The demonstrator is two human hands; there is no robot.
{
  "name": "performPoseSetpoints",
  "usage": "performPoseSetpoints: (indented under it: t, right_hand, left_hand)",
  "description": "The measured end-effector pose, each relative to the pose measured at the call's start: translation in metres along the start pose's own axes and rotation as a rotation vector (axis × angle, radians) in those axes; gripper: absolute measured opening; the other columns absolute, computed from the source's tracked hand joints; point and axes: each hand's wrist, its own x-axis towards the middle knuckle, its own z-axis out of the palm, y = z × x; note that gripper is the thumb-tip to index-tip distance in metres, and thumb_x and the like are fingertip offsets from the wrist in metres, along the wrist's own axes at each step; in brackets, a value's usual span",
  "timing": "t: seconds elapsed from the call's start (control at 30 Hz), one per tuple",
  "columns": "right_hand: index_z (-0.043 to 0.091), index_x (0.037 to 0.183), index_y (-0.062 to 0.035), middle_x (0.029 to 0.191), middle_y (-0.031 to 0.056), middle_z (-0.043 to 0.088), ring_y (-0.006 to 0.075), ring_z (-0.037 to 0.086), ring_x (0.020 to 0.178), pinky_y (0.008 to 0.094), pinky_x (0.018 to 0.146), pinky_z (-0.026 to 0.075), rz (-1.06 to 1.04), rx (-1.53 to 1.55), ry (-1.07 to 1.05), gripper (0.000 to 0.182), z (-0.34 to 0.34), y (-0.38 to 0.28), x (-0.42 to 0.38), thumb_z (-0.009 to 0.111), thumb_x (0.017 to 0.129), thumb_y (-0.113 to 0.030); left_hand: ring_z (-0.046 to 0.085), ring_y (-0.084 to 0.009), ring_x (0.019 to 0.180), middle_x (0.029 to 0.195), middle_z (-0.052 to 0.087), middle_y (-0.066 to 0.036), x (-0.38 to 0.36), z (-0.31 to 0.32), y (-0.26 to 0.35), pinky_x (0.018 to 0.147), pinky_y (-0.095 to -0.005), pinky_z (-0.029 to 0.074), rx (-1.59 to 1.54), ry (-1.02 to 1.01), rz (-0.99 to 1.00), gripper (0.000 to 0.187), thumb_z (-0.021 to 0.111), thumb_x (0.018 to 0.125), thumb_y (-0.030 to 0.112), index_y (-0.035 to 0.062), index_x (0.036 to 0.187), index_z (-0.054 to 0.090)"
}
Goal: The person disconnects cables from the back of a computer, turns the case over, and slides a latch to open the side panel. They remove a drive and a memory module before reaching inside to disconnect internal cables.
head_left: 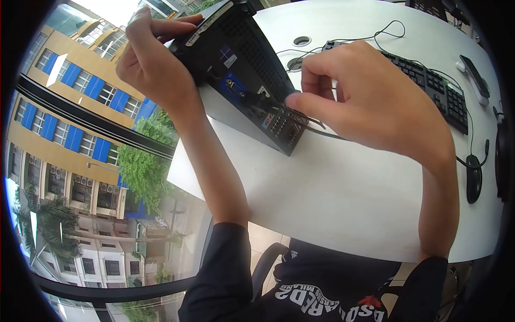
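Note:
A black desktop computer (252, 70) is tilted on the white table, its back panel facing me. My left hand (155, 64) grips it at the upper left edge, fingers bent over the corner. A blue VGA port (233, 86) and a Windows sticker (228, 57) show on the panel. Black cables (316, 127) run out from the lower ports. My right hand (370, 96) is at these ports, thumb and fingers closed around a black cable; the fingertips partly hide the plug.
A black keyboard (456, 104) lies on the white table (343, 198) at the right, with a black mouse (473, 180) and a dark handset-like object (474, 75) nearby. Cable holes (302, 41) pierce the tabletop. A window (80, 134) borders the left side; a chair (265, 268) stands below.

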Motion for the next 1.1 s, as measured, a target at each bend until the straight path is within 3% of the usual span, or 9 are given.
performPoseSetpoints:
  t: [0.07, 0.2, 0.5, 0.7, 0.83, 0.93, 1.0, 1.07, 1.1]
  right_hand:
    - [0.074, 0.084, 0.0022, 0.069, 0.0119, 0.067, 0.0191, 0.060, 0.058, 0.0317, 0.057, 0.047, -0.022, 0.065, 0.000, 0.025, 0.004, 0.004, 0.002, 0.070, 0.093, -0.021]
    - [0.075, 0.088, 0.0012, 0.074, 0.0116, 0.070, 0.0200, 0.062, 0.063, 0.0321, 0.061, 0.048, 0.130, 0.089, -0.213, 0.024, 0.000, -0.003, 0.010, 0.069, 0.094, -0.021]
    - [0.075, 0.092, 0.0046, 0.072, 0.0219, 0.068, 0.0312, 0.067, 0.064, 0.0399, 0.065, 0.054, 0.038, 0.275, -0.184, 0.029, 0.017, 0.007, 0.011, 0.060, 0.094, -0.020]
    - [0.076, 0.092, 0.0045, 0.082, 0.0177, 0.072, 0.0331, 0.068, 0.069, 0.0419, 0.068, 0.055, 0.022, 0.027, -0.356, 0.028, -0.012, -0.004, 0.012, 0.063, 0.093, -0.021]
    - [0.073, 0.081, 0.0014, 0.065, 0.0076, 0.065, 0.0150, 0.058, 0.058, 0.0292, 0.057, 0.044, -0.027, -0.006, -0.237, 0.023, -0.050, 0.003, -0.008, 0.069, 0.095, -0.017]
    - [0.070, 0.083, -0.0010, 0.067, 0.0028, 0.063, 0.0099, 0.058, 0.061, 0.0236, 0.057, 0.044, 0.227, 0.136, -0.124, 0.019, -0.075, 0.013, -0.016, 0.073, 0.092, -0.018]
    - [0.073, 0.092, -0.0010, 0.068, 0.0026, 0.062, 0.0091, 0.059, 0.061, 0.0237, 0.055, 0.046, 0.299, 0.039, -0.224, 0.014, -0.101, 0.020, -0.015, 0.075, 0.088, -0.015]
    - [0.076, 0.094, -0.0014, 0.070, 0.0042, 0.065, 0.0093, 0.059, 0.060, 0.0234, 0.054, 0.048, 0.232, 0.170, -0.170, 0.014, -0.111, 0.034, -0.019, 0.074, 0.086, -0.013]
    - [0.077, 0.096, -0.0016, 0.071, 0.0050, 0.066, 0.0094, 0.059, 0.060, 0.0233, 0.053, 0.049, 0.193, 0.242, -0.145, 0.015, -0.110, 0.043, -0.022, 0.074, 0.086, -0.012]
  left_hand:
    - [0.070, -0.0159, 0.062, 0.065, 0.073, -0.014, 0.003, -0.001, -0.005, 0.083, -0.0275, 0.056, -0.016, 0.000, 0.019, 0.056, 0.050, 0.102, 0.026, -0.0022, 0.057, 0.068]
    - [0.069, -0.0157, 0.062, 0.065, 0.073, -0.014, 0.003, 0.000, -0.003, 0.084, -0.0276, 0.056, 0.010, 0.003, 0.022, 0.056, 0.049, 0.102, 0.026, -0.0021, 0.058, 0.068]
    - [0.069, -0.0172, 0.065, 0.067, 0.073, -0.015, -0.002, 0.001, 0.002, 0.098, -0.0316, 0.050, 0.010, 0.016, -0.028, 0.055, 0.047, 0.102, 0.025, -0.0017, 0.057, 0.065]
    - [0.070, -0.0181, 0.066, 0.066, 0.073, -0.015, -0.002, 0.003, 0.003, 0.102, -0.0333, 0.047, 0.006, 0.017, -0.042, 0.055, 0.048, 0.102, 0.024, -0.0014, 0.057, 0.065]
    - [0.070, -0.0191, 0.064, 0.065, 0.072, -0.014, 0.001, -0.001, 0.000, 0.103, -0.0345, 0.047, 0.035, 0.008, 0.022, 0.053, 0.049, 0.102, 0.023, -0.0007, 0.057, 0.065]
    - [0.070, -0.0218, 0.062, 0.064, 0.071, -0.014, -0.001, 0.005, 0.002, 0.111, -0.0375, 0.042, -0.094, 0.062, -0.094, 0.050, 0.051, 0.102, 0.021, 0.0010, 0.058, 0.063]
    - [0.071, -0.0224, 0.065, 0.066, 0.071, -0.016, -0.003, 0.004, 0.002, 0.111, -0.0375, 0.041, -0.080, 0.076, -0.128, 0.049, 0.052, 0.103, 0.021, 0.0006, 0.059, 0.064]
    - [0.074, -0.0276, 0.075, 0.074, 0.072, -0.021, -0.003, -0.001, -0.001, 0.090, -0.0339, 0.054, 0.056, 0.037, -0.043, 0.045, 0.056, 0.100, 0.022, -0.0016, 0.062, 0.061]
    - [0.073, -0.0265, 0.076, 0.075, 0.072, -0.020, -0.004, -0.001, 0.001, 0.090, -0.0342, 0.054, 0.037, 0.047, -0.095, 0.045, 0.056, 0.100, 0.022, -0.0019, 0.063, 0.061]
